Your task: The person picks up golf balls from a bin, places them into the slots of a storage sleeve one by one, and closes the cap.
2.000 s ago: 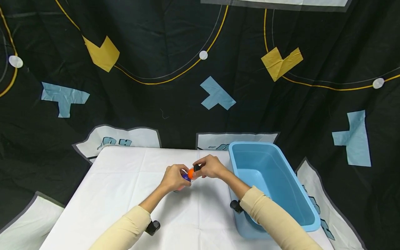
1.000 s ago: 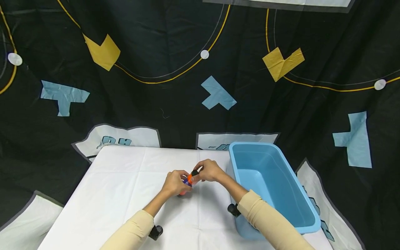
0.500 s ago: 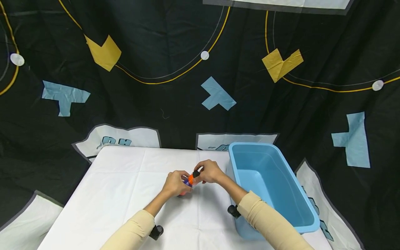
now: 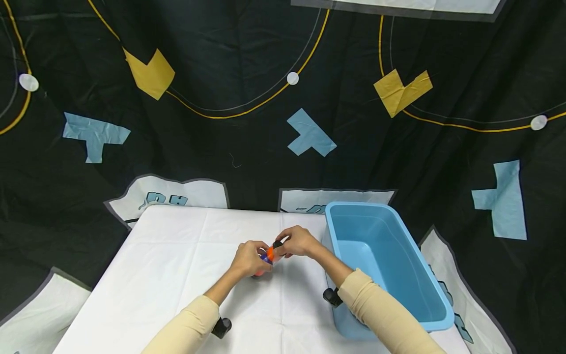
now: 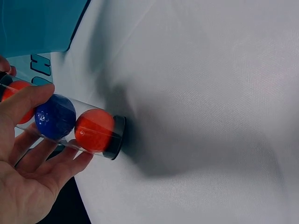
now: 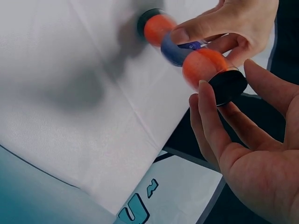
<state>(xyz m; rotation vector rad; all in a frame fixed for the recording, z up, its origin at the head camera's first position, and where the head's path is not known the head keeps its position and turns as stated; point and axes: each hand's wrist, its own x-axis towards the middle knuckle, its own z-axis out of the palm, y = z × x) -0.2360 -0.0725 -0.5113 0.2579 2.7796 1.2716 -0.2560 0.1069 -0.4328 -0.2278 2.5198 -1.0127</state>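
Between both hands, tilted over the white table, is a clear tube [image 5: 71, 143] with black end caps. Inside it sit an orange ball [image 5: 95, 130], a blue ball [image 5: 55, 116] and a second orange ball [image 6: 204, 66]. My left hand [image 4: 250, 259] grips the tube's middle, its thumb across the blue ball and its fingers underneath. With thumb and fingers, my right hand [image 4: 297, 242] holds the black cap [image 6: 228, 87] at the upper end. In the left wrist view the far cap [image 5: 118, 137] is plain to see, while most of the right hand is out of frame.
A blue plastic tub [image 4: 389, 275] stands on the right of the white-covered table [image 4: 177, 275], below my right forearm. Behind hangs a black cloth [image 4: 247, 162] with yellow and light-blue tape shapes. White paper pieces [image 4: 177, 191] with lettering line the table's back edge.
Since two seconds ago both hands have shifted slightly and the tube has turned so its orange upper ball and black cap show more. In the last half second the hands hardly move.
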